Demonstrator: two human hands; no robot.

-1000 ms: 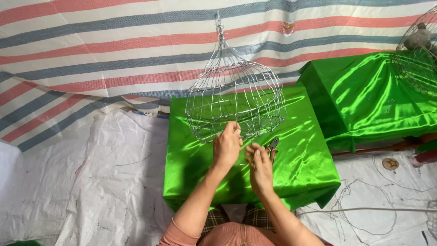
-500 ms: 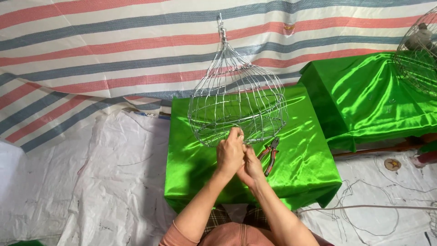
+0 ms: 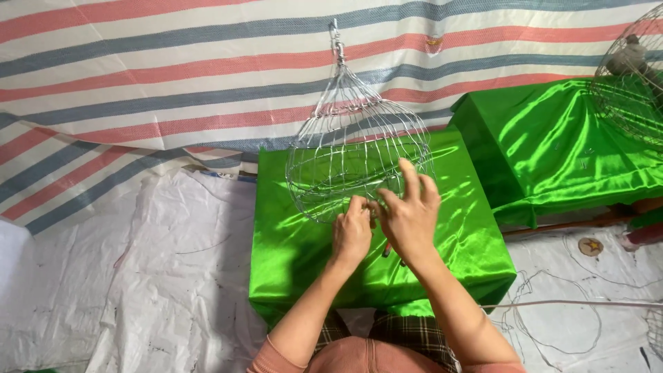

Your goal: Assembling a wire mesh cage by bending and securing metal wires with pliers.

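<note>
From the head view, a wire cage (image 3: 356, 148), teardrop-shaped and made of thin silvery loops and ribs, sits toward the far edge of a low table draped in shiny green satin (image 3: 297, 255). Its hooked top points up against a striped tarp (image 3: 173, 83) of red, grey and cream bands. The near half of the green cloth lies bare, with room on both sides of the arms.

The left hand (image 3: 352, 235) is at the cage's lower rim, its fingers bunched together and pinching the wire there. The right hand (image 3: 409, 214) touches the left one, with fingers spread apart over the rim; I cannot tell whether it grips the wire or only rests on it.

A second green-draped table (image 3: 559, 152) stands to the right, close by but separate, with another wire frame (image 3: 632, 76) at its far corner. Crumpled white sheeting (image 3: 138, 290) covers the floor on the left. Loose wire (image 3: 552, 324) curls on the floor on the right.
</note>
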